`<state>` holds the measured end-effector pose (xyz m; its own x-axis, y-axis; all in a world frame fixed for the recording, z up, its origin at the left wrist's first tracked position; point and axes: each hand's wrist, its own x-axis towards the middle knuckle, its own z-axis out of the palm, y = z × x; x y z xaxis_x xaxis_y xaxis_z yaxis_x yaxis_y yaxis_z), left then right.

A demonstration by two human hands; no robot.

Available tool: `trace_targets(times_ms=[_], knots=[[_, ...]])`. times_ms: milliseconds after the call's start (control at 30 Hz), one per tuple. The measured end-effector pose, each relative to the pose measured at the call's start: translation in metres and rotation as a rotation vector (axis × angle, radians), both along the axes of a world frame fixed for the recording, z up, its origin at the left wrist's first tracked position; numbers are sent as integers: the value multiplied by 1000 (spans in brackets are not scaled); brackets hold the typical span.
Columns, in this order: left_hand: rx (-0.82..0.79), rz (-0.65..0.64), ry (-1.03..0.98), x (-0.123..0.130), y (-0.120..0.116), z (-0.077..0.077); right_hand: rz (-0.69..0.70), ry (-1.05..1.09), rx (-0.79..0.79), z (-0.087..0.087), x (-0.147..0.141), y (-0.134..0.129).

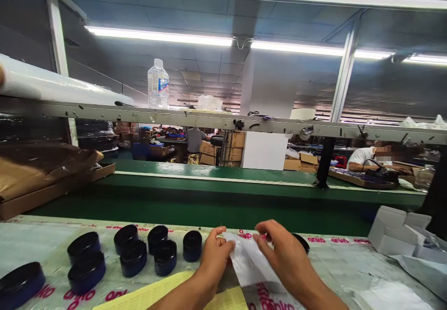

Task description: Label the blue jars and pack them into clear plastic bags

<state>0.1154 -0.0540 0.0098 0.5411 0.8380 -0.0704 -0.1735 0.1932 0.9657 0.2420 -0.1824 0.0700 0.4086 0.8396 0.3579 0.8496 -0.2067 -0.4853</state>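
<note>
In the head view, a thin white plastic bag (246,266) hangs between my hands above the worktable. My left hand (214,259) is closed in a pinch on its upper left corner. At the bag's right edge, my right hand (284,254) has its fingers curved, with the thumb apart from the forefinger; firm contact is unclear. Below my left forearm lie yellow printed sheets (150,293). Several round, black-topped, dark blue containers stand to the left, the nearest to my hand being a dark blue container (192,246). Another black round container (301,242) is partly hidden behind my right hand.
White packets (391,296) and an opened white box (396,231) lie on the right. A cardboard tray (35,193) with brown wrapping sits at left. Beyond the table runs a green belt (209,203), under a shelf rail (209,118) bearing a plastic bottle (158,86). Two people work farther back.
</note>
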Motion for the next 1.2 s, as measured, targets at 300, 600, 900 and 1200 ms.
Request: trace_targets(times_ms=[300,600,900,1200], knots=[[-2,89,45,1,-1,-9,121,-663,156,-86,-39,-3],[225,136,157,-18,1,-8,124,-165,-18,-89,-34,-2],[929,5,401,-58,-21,-4,87,500,-117,-83,-28,3],[924,-140,610,-54,-10,-14,190,667,-44,-86,-19,-4]])
